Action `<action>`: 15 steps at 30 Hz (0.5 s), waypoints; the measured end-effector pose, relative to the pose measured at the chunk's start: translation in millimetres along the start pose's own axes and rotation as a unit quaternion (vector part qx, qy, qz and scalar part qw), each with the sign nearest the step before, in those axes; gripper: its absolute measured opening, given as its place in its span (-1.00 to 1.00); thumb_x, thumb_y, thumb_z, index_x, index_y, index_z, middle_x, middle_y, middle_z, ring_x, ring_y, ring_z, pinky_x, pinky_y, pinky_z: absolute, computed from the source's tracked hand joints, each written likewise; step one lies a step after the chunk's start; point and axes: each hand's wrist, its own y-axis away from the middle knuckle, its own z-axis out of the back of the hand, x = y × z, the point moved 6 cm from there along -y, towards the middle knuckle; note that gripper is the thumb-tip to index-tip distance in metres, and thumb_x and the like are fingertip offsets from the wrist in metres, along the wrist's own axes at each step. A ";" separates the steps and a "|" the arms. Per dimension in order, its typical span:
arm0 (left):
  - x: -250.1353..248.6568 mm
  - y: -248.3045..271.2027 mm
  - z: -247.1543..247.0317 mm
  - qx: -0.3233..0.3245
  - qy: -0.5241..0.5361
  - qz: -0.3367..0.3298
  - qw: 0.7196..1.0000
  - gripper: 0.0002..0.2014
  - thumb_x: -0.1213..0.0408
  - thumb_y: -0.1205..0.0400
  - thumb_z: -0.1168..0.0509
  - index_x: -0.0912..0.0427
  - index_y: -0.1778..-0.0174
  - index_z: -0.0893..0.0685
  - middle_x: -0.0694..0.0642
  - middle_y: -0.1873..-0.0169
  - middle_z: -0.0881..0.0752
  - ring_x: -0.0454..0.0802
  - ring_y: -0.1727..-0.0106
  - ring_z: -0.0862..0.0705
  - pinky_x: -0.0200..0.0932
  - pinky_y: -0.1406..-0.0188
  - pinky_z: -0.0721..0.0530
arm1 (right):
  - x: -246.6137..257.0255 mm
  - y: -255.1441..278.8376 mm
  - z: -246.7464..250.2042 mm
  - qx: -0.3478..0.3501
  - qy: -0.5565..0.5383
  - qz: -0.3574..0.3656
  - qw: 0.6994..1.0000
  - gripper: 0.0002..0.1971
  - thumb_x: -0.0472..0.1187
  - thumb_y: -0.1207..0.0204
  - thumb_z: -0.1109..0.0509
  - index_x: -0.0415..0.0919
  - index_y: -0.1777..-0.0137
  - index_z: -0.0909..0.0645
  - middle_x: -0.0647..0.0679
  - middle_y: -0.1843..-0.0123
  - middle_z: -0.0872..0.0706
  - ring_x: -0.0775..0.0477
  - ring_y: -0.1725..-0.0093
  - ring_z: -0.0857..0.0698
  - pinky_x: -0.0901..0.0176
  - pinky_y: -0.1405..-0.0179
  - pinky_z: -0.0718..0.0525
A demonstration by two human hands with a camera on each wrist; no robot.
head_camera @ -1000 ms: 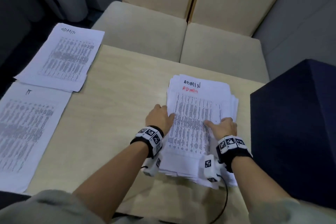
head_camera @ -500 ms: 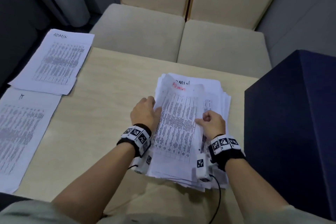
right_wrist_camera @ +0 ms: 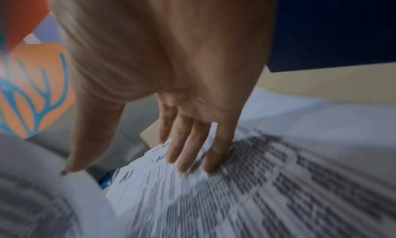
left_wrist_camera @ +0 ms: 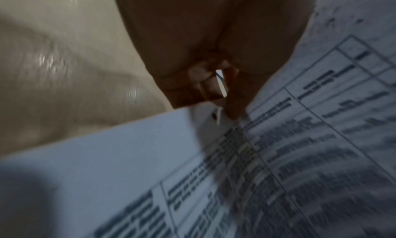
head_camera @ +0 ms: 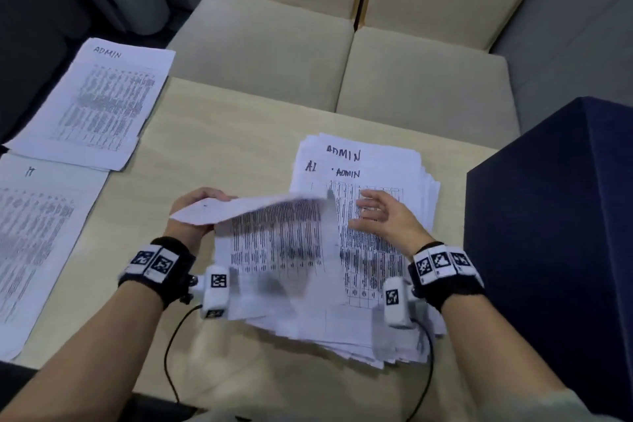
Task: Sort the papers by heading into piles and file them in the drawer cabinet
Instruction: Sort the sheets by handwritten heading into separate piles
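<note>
A thick stack of printed papers [head_camera: 380,161] headed ADMIN lies on the wooden table [head_camera: 222,134] in front of me. My left hand [head_camera: 195,205] pinches the top corner of one sheet [head_camera: 274,236], which curls up off the stack toward the left. The left wrist view shows my fingers [left_wrist_camera: 233,106] closed on that sheet [left_wrist_camera: 278,174]. My right hand [head_camera: 380,216] lies flat with straight fingers [right_wrist_camera: 193,148] pressing on the stack [right_wrist_camera: 278,182]. At the table's left edge lie an ADMIN pile [head_camera: 99,103] and, nearer me, an IT pile [head_camera: 34,243].
A dark blue cabinet [head_camera: 555,250] stands against the table's right side. Beige seat cushions [head_camera: 342,55] sit beyond the far edge. Wrist camera cables [head_camera: 171,353] hang over the near edge of the table.
My left hand has peeled the top sheet up and leftward off the stack. My right hand let go of it and spread flat on the papers below, uncovering another ADMIN heading.
</note>
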 end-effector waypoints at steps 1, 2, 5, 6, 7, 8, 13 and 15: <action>-3.8 3.8 -3.6 0.021 -0.025 -0.004 0.999 -0.87 0.57 -0.50 -0.30 0.29 0.20 -0.70 0.03 0.32 -0.83 0.05 0.26 -0.75 -0.30 0.38 -0.72 | 2.7 2.4 -7.1 0.004 0.008 0.010 1.000 -0.23 -0.10 -0.27 -0.70 0.06 -0.49 -0.47 0.14 -0.34 -0.65 0.15 -0.27 -0.67 0.30 -0.09 -0.64; -6.0 5.6 -8.8 0.030 -0.065 -0.007 0.997 -0.82 0.63 -0.54 -0.27 0.29 0.16 -0.71 0.02 0.33 -0.82 0.06 0.24 -0.74 -0.30 0.34 -0.73 | 5.9 5.3 -14.5 0.013 0.010 0.022 1.000 -0.19 -0.14 -0.28 -0.71 0.09 -0.53 -0.44 0.17 -0.37 -0.62 0.18 -0.30 -0.63 0.29 -0.11 -0.64; -9.4 9.3 -36.9 0.079 -0.100 -0.020 0.992 -0.83 0.61 -0.54 -0.33 0.30 0.18 -0.77 0.22 0.22 -0.82 0.13 0.19 -0.75 -0.10 0.19 -0.67 | 16.2 12.8 -20.4 0.040 0.043 0.066 0.996 -0.36 -0.33 -0.41 -0.62 0.08 -0.46 -0.55 0.16 -0.39 -0.62 0.15 -0.34 -0.61 0.33 -0.15 -0.63; -9.0 9.0 -45.8 0.093 -0.100 -0.012 0.991 -0.90 0.53 -0.53 -0.41 0.27 0.20 -0.78 0.22 0.25 -0.81 0.09 0.24 -0.73 -0.09 0.20 -0.64 | 19.0 14.3 -15.3 0.025 0.041 0.076 0.996 -0.44 -0.44 -0.46 -0.53 0.06 -0.38 -0.61 0.13 -0.36 -0.65 0.08 -0.29 -0.64 0.24 -0.19 -0.64; -7.5 7.9 -52.3 0.101 -0.099 0.000 0.990 -0.93 0.48 -0.53 -0.46 0.24 0.21 -0.78 0.16 0.33 -0.79 0.03 0.31 -0.70 -0.12 0.23 -0.60 | 17.3 14.4 -4.3 -0.025 0.027 0.063 0.997 -0.47 -0.57 -0.47 -0.41 0.03 -0.29 -0.65 0.08 -0.30 -0.69 -0.02 -0.21 -0.67 0.11 -0.17 -0.66; -4.3 5.6 -56.9 0.106 -0.099 0.010 0.989 -0.91 0.49 -0.54 -0.46 0.22 0.23 -0.77 0.09 0.40 -0.77 -0.03 0.39 -0.67 -0.16 0.28 -0.57 | 11.0 14.3 12.2 -0.104 0.011 0.039 0.994 -0.46 -0.66 -0.45 -0.28 -0.02 -0.19 -0.68 0.02 -0.23 -0.73 -0.09 -0.14 -0.68 0.01 -0.12 -0.67; 7.4 5.2 -64.5 0.071 -0.108 0.040 0.991 -0.79 0.44 -0.49 -0.54 0.19 0.34 -0.64 -0.08 0.58 -0.62 -0.23 0.60 -0.54 -0.32 0.51 -0.51 | -34.3 28.3 62.6 -0.355 0.128 -0.178 0.909 -0.60 -0.17 -0.49 -0.51 -0.27 -0.26 -0.51 -0.22 -0.33 -0.57 -0.29 -0.32 -0.59 -0.03 -0.27 -0.54; 9.0 10.0 -66.9 0.060 -0.102 0.038 0.992 -0.73 0.44 -0.50 -0.52 0.18 0.41 -0.58 -0.12 0.66 -0.54 -0.24 0.66 -0.45 -0.38 0.60 -0.44 | -51.7 29.5 58.5 -0.305 0.152 -0.231 0.911 -0.24 0.10 -0.32 -0.67 -0.34 -0.34 -0.44 -0.21 -0.29 -0.54 -0.29 -0.30 -0.59 0.02 -0.11 -0.53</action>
